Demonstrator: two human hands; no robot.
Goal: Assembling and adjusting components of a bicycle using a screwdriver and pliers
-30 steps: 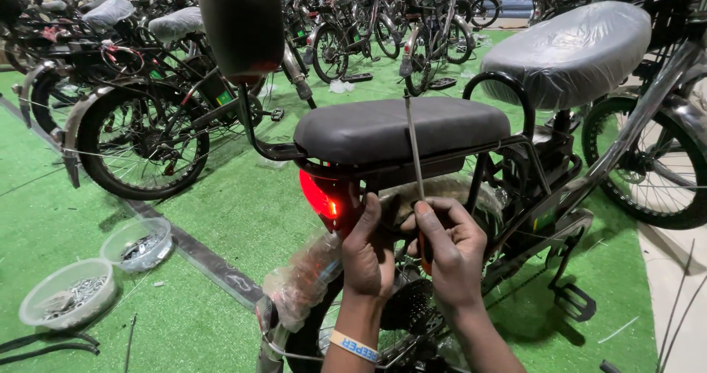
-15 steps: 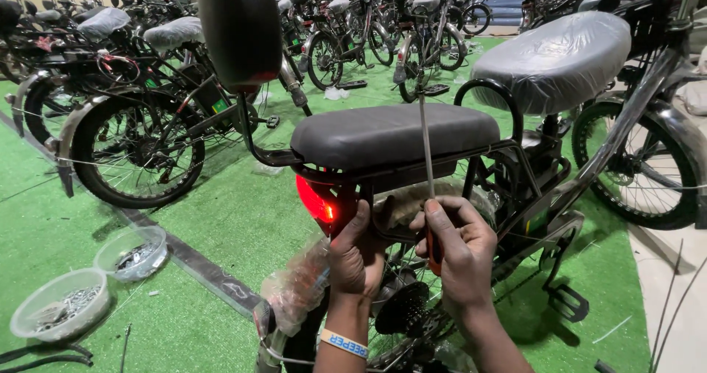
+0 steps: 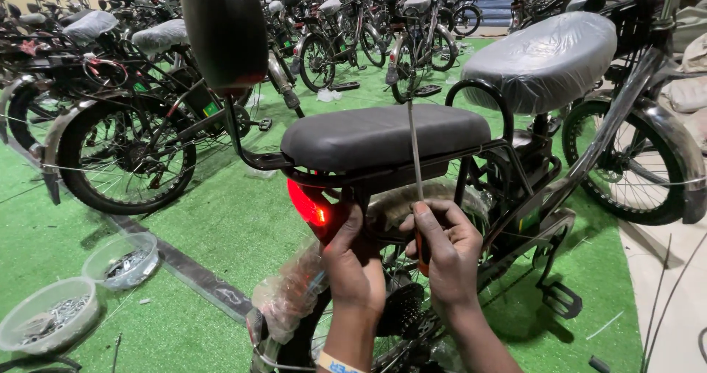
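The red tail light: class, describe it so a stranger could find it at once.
Start at the nearest bicycle's flat black rear seat. Directly beneath its back edge sits the red tail light, touched by the left hand, while the right hand holds a screwdriver. It is the only glowing red part on this bicycle.

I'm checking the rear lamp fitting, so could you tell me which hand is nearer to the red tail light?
Left. The left hand touches the red tail light just under the seat; the right hand is off to its right, gripping a screwdriver.
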